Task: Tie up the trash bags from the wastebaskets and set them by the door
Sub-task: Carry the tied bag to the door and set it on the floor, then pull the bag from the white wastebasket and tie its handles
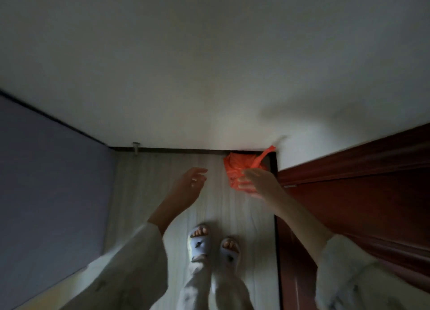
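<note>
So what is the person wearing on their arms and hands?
Both arms wear loose, pale cream sleeves, the left sleeve and the right sleeve, each with small dark marks. The sleeves are pushed back, so the forearms are bare. The left hand and right hand are bare too: no gloves. The picture is too blurry to show rings on the fingers.

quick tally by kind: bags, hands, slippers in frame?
Orange trash bag: 1
Hands: 2, left hand and right hand
White slippers: 2, left slipper and right slipper
Total: 5
</note>
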Available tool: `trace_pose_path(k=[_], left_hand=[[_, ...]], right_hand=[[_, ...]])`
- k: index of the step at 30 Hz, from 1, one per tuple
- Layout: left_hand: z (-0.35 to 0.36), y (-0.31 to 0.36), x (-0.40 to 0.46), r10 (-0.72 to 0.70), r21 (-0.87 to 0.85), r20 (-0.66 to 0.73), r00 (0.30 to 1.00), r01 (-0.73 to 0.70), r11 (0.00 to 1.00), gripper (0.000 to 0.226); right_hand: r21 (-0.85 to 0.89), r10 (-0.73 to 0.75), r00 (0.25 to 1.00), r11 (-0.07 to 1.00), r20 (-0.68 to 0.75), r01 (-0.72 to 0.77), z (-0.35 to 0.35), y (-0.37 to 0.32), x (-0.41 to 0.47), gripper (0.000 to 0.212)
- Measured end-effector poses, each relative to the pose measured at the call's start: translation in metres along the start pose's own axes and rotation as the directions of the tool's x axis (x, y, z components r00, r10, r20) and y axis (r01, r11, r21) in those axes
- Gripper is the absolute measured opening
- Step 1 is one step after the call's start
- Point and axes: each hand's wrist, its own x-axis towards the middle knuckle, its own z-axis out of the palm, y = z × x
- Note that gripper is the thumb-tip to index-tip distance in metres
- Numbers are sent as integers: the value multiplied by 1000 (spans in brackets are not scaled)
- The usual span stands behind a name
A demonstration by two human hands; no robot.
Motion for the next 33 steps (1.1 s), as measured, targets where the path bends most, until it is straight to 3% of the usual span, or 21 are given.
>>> trace_pose_path(k=[2,5,10,13,20,27,33], left_hand=[[-22,24,-33,-1,-23,-40,999,0,1000,25],[-63,54,-111,8,-85,-174,985,-23,996,25],[-107,62,-239,12,-93,-358,933,-49,994,27],[-122,53,-306,-1,-108,-518,855,-65,992,26],[-167,18,-448,-88,-188,-747,659,-82,979,24],[-245,-46,-581,-101,-184,-876,471,-132,974,22],[-339,-116,-692,-80,-127,-900,428,-82,989,23]], right_hand=[[-36,-31,994,999,101,35,14,-14,-45,13],[-242,-207,973,944,101,226,46,-23,-126,22],[-372,-358,878,804,318,463,98,-10,-229,23],[-446,-356,792,678,496,584,132,-1,-273,21],[-426,-241,579,474,779,771,254,39,-366,20],[-366,-114,406,265,907,892,391,115,-453,21],[-268,-155,302,206,941,941,521,178,-526,25]])
